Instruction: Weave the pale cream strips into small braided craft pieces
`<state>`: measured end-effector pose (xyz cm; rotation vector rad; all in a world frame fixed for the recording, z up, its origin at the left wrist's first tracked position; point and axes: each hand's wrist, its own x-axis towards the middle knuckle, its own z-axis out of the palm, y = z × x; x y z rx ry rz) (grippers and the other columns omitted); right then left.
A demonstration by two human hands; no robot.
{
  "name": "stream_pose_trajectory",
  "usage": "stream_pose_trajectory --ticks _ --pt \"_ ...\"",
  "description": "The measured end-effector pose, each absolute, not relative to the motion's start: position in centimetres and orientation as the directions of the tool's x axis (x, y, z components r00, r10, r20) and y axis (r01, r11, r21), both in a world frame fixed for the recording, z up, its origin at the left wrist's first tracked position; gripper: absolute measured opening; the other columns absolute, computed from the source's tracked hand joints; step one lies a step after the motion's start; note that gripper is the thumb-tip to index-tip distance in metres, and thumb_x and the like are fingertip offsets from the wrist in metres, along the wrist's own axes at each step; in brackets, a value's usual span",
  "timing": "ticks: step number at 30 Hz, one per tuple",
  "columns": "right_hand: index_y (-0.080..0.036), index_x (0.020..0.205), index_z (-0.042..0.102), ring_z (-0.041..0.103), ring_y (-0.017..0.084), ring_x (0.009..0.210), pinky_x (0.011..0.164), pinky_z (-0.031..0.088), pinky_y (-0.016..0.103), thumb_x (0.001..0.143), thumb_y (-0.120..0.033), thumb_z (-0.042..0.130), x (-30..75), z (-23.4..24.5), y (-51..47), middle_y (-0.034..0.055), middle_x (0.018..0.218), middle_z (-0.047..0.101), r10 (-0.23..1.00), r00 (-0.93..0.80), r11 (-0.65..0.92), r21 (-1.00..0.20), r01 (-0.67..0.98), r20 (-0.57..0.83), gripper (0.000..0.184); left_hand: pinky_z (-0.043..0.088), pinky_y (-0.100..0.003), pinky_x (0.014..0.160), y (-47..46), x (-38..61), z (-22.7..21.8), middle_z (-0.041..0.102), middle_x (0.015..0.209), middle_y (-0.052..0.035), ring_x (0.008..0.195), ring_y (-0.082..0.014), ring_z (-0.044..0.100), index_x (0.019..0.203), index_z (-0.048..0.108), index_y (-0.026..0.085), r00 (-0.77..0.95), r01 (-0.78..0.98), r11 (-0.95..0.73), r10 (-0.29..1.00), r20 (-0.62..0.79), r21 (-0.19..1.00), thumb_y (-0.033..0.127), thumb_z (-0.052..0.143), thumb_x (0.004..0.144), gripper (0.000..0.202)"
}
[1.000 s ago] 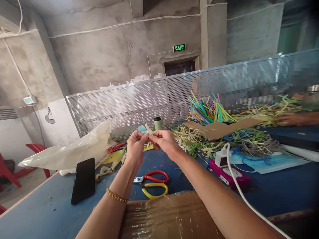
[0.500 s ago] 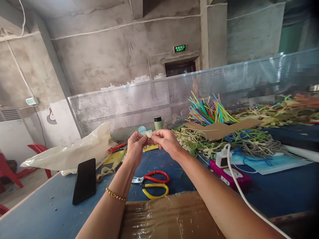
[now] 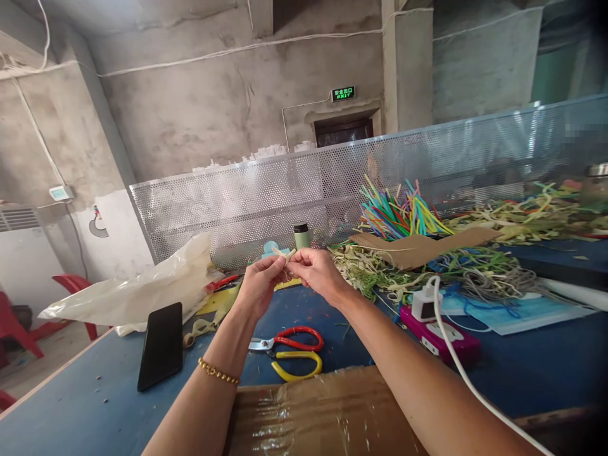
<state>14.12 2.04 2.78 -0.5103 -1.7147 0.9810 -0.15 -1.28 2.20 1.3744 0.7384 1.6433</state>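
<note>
Fingertips of my left hand (image 3: 260, 282) and my right hand (image 3: 314, 271) meet above the blue table, both closed in a pinch on a small pale strip (image 3: 284, 254) that looks like dried plant fibre. Most of the strip is hidden by the fingers. Below the hands lie scissors (image 3: 295, 345) with one red and one yellow handle, blades pointing left. Behind the fingers stands a green cup with a black lid (image 3: 301, 235). A taped cardboard piece (image 3: 323, 411) lies under my forearms.
A black phone (image 3: 160, 347) and a plastic bag (image 3: 142, 285) are on the left. To the right lie a purple power strip (image 3: 441, 335) with a white cable, blue masks (image 3: 527, 311), fibre scraps (image 3: 375, 269) and colourful pipe cleaners (image 3: 403, 212). A perforated metal screen (image 3: 228, 209) runs behind.
My left hand has shifted slightly right, closer to my right hand. The pale strip has turned between the fingertips, a thin end now pointing up and left.
</note>
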Motion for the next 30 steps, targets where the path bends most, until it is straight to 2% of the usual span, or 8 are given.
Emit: stream_pose_trajectory --ticks 6,12,17,22,30 --pt "-0.016 0.072 0.060 0.045 0.008 0.046 0.044 0.036 0.023 0.071 -0.046 0.072 14.6 3.1 2.3 -0.0030 0.055 0.054 0.778 -0.299 0.529 -0.832 -0.166 0.553 0.032 0.040 -0.026 0.059 -1.1 0.1 2.0 0.058 0.060 -0.0013 0.056 -0.0103 0.049 0.066 0.069 0.014 -0.062 -0.194 -0.509 0.860 0.507 0.839 0.033 0.078 0.069 0.022" --pt "-0.017 0.071 0.057 0.045 0.009 0.046 0.046 0.037 0.023 0.073 -0.037 0.068 14.5 3.0 2.4 -0.0038 0.053 0.052 0.765 -0.263 0.563 -0.808 -0.173 0.589 0.023 0.041 -0.026 0.059 -1.6 0.6 2.2 0.062 0.066 -0.0042 0.058 -0.0110 0.051 0.069 0.070 0.013 0.003 -0.175 -0.480 0.873 0.488 0.860 0.036 0.077 0.072 0.025" --pt "-0.018 0.068 0.054 0.044 0.008 0.045 0.045 0.037 0.023 0.074 -0.032 0.064 14.3 3.0 2.2 -0.0047 0.052 0.051 0.747 -0.257 0.593 -0.790 -0.159 0.613 0.018 0.038 -0.024 0.059 -1.8 0.6 2.2 0.060 0.067 -0.0031 0.059 -0.0096 0.049 0.070 0.069 0.012 0.003 -0.121 -0.481 0.874 0.485 0.868 0.035 0.075 0.074 0.024" --pt "-0.018 0.065 0.053 0.044 0.009 0.047 0.044 0.035 0.023 0.071 -0.027 0.062 14.3 3.1 1.8 -0.0046 0.052 0.050 0.766 -0.165 0.612 -0.783 -0.108 0.621 0.014 0.039 -0.025 0.060 -2.1 0.7 2.5 0.061 0.071 -0.0045 0.064 -0.0113 0.051 0.071 0.070 0.012 0.020 -0.146 -0.450 0.889 0.457 0.881 0.031 0.074 0.074 0.020" --pt "-0.019 0.065 0.053 0.042 0.008 0.043 0.044 0.032 0.023 0.071 -0.025 0.060 14.6 3.3 1.9 -0.0058 0.048 0.048 0.778 -0.069 0.620 -0.781 -0.078 0.625 0.011 0.037 -0.027 0.059 -2.1 0.4 2.5 0.053 0.058 -0.0004 0.057 -0.0109 0.048 0.060 0.064 0.014 0.004 -0.084 -0.459 0.888 0.461 0.885 0.030 0.073 0.073 0.022"
